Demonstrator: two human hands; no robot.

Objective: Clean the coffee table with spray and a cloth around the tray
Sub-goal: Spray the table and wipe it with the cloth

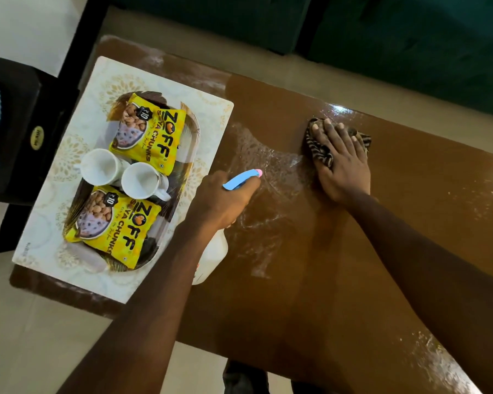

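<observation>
Brown striped cloth (322, 149), blue-and-pink-topped white spray bottle (241, 180), yellow snack packets (151, 135), glossy brown table (382, 251).

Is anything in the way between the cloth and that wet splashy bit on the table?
Nothing visible. The cloth under the right hand touches the wet patch; the spray bottle is on its other side.

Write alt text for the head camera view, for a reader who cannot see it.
The right hand presses a striped cloth on a wet brown coffee table, while the left hand holds a spray bottle beside a tray of two snack packets and two white cups.
</observation>
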